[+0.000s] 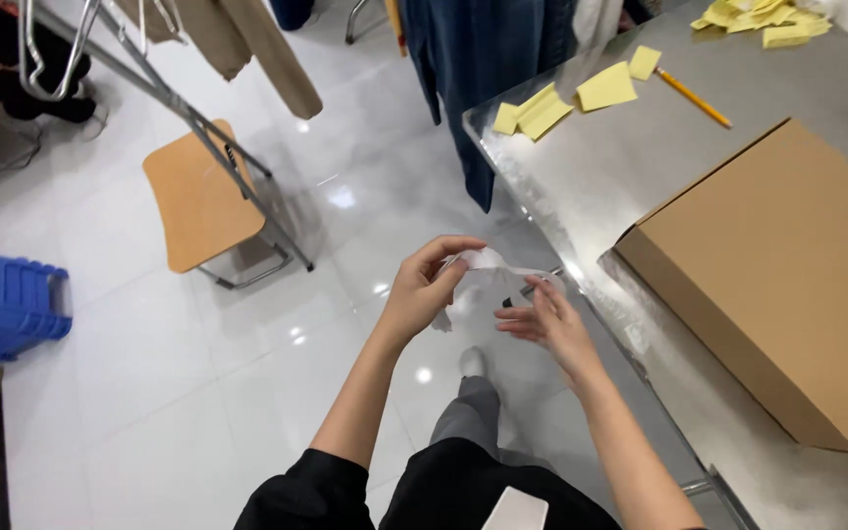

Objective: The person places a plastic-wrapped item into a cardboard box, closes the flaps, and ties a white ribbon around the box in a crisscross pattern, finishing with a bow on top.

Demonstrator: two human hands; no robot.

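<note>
Seen from above, a person in a black top stands on a glossy white tile floor (247, 393), the left hand (424, 290) pinching one end of a thin white strip (491, 261) between thumb and fingers while the right hand (542, 319), fingers loosely spread, touches the strip's other end, held in the air just beside the table edge. To the right, a steel table (591, 177) carries a closed cardboard box (787, 275), then farther off yellow paper slips (606, 88) and a pencil (694, 98). Across the floor stand a blue crate (2, 304), a wooden chair (198, 201), and hanging clothes (483, 59) at the back.
</note>
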